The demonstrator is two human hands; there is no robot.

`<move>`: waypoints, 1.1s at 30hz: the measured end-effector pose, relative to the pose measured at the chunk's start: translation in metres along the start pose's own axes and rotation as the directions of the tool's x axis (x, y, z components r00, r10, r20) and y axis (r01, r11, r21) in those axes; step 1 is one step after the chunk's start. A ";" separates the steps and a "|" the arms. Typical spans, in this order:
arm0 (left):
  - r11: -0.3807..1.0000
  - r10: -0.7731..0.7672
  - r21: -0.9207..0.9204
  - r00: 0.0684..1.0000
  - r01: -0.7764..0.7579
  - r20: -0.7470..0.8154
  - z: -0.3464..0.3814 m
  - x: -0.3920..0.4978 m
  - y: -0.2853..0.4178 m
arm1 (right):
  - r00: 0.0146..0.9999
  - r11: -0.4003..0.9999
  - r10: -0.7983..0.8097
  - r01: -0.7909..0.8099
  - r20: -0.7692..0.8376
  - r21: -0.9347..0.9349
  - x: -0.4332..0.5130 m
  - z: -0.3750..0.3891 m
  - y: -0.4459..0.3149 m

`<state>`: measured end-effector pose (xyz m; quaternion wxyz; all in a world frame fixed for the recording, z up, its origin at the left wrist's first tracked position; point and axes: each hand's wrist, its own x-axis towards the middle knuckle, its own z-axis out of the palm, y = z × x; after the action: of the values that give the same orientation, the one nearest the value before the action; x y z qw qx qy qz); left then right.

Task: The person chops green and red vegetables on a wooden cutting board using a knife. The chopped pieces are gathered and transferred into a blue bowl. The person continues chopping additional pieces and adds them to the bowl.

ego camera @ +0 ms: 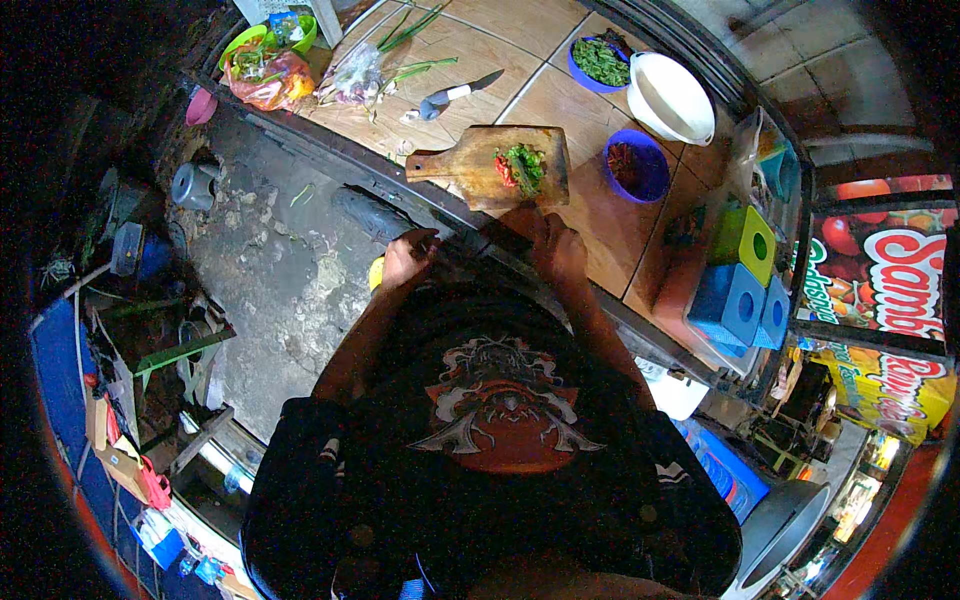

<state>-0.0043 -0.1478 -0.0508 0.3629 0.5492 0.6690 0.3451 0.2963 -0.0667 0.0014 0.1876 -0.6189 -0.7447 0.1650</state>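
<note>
Chopped green and red vegetables [523, 166] lie on a wooden cutting board [480, 150] with a handle. My right hand [559, 247] is just below the board's near edge, its fingers curled; shadow hides whether it holds anything. Lower left of the board, my left hand [409, 259] is at the counter's edge, fingers bent, with a dark thing at the fingertips that I cannot make out. A knife [480, 81] with a white and grey handle rests on the tiles beyond the board. Right of the board stands a purple bowl [636, 166] with dark red contents.
Leafy greens [600, 62] fill another purple bowl beside a white plastic basin [670, 97]. Green onions [412, 69] and an orange plastic bag [274, 86] lie at the far left. Blue boxes [724, 300] stand at right. A grey stool [195, 186] is on the floor.
</note>
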 end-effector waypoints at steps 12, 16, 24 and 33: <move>0.999 0.025 0.029 0.999 -0.025 -0.022 -0.005 -0.008 0.005 | 0.953 0.934 -0.301 0.286 -0.041 -0.216 0.008 0.012 0.008; 0.998 0.055 0.036 0.997 -0.053 -0.061 0.000 -0.005 -0.004 | 0.988 0.979 -0.152 0.154 0.032 -0.133 0.000 0.006 0.009; 0.997 -0.035 -0.073 0.935 0.010 -0.353 -0.024 0.016 0.013 | 0.985 0.974 -0.174 0.173 0.008 -0.148 -0.006 -0.002 0.014; 0.939 -0.256 -0.343 0.707 0.019 -0.660 -0.206 0.173 0.041 | 0.975 0.985 -0.172 0.172 -0.138 -0.014 -0.018 0.023 0.046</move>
<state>-0.1859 0.0166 0.0687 0.1917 0.2627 0.7324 0.5982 0.3279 -0.0763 -0.0422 0.2520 -0.5623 -0.7807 0.1042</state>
